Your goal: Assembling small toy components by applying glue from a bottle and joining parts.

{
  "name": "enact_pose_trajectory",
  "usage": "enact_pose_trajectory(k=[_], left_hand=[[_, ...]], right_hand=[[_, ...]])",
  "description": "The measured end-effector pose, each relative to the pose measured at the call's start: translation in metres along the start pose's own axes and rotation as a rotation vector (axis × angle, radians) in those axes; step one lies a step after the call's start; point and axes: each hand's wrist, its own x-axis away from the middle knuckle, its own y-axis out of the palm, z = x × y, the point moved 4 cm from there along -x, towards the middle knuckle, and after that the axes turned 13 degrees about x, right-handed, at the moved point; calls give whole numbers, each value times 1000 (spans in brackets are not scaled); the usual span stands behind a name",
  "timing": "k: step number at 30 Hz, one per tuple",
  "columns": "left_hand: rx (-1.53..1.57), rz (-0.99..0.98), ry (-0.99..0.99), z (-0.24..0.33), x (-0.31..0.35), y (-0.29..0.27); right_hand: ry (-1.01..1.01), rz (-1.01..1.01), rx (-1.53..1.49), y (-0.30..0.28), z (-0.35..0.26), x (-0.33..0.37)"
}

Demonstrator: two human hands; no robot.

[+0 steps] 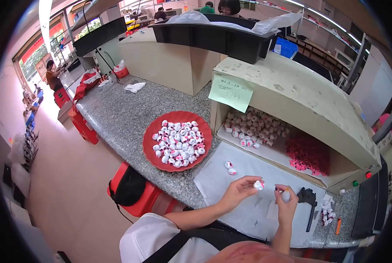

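My left hand (241, 191) pinches a small round white piece with pink patches (258, 185) between thumb and fingertips. Beside it, my right hand (287, 208) is closed around a small whitish bottle-like tool (285, 195) with a dark tip; its exact kind I cannot make out. Both hands are above a white sheet (248, 215) on the bench, the tool a short way apart from the piece. Two similar white-and-pink pieces (230, 168) lie on the sheet beyond my left hand. A red scalloped bowl (148, 151) full of such pieces stands to the left.
A cream cubby (292, 90) with a green note (231, 92) holds more white pieces (253, 127) and a pink heap (307, 155). Right of my hand lie a dark lump (306, 196), white pieces (328, 215) and an orange stick (338, 226). A red stool (134, 204) stands left.
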Motion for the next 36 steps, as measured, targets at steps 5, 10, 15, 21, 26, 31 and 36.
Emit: enact_pose_trajectory(k=[5, 10, 15, 21, 26, 31, 36], left_hand=[[33, -12, -46, -3, 2, 0], [77, -2, -88, -4, 0, -1], [30, 21, -19, 4, -3, -3], [-46, -17, -11, 0, -7, -1], [-304, -81, 126, 0, -4, 5], [-462, -105, 172, -1, -1, 9], [-491, -85, 214, 1, -2, 10]], right_hand=[[86, 171, -177, 4, 6, 20], [151, 183, -278, 8, 13, 31], [7, 153, -383, 12, 15, 28], [99, 182, -408, 5, 6, 33], [81, 114, -491, 12, 5, 32], [91, 10, -555, 23, 6, 30], [127, -61, -712, 34, 7, 26]])
